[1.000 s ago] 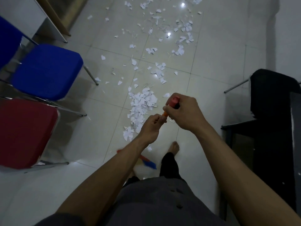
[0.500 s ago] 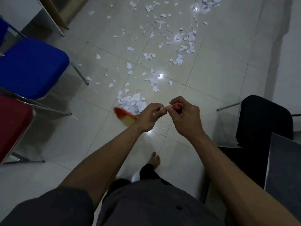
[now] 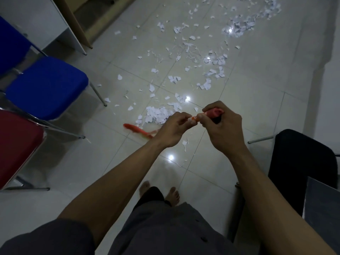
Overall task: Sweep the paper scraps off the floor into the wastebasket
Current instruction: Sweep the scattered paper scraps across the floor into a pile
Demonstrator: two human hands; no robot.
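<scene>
White paper scraps [image 3: 213, 70] litter the tiled floor [image 3: 266, 111] from the hands out toward twelve and one o'clock, so most of the job looks undone. One small pile [image 3: 158, 115] sits gathered just beyond the left hand [image 3: 171, 129], at about eleven o'clock from it, and it is the only heap close by. A thicker patch [image 3: 244, 24] lies far off at one o'clock, near the top edge, with loose bits strewn between the two. A few slivers lie between the hands and the bare feet [image 3: 173, 195] at six o'clock.

Both hands grip the broom handle [image 3: 213, 113]. The right hand [image 3: 224, 131] is wrapped round its red top end, and the left hand curls round the shaft just below, the two nearly touching. The broom head [image 3: 137, 130] is a red blur low by the floor at nine o'clock from the left hand, just beside the pile.

No wastebasket or dustpan is in view, so nothing shows any scrap has reached one. By my reading, gathering has only begun. The far patches have yet to be collected and everything tipped into the basket.
</scene>
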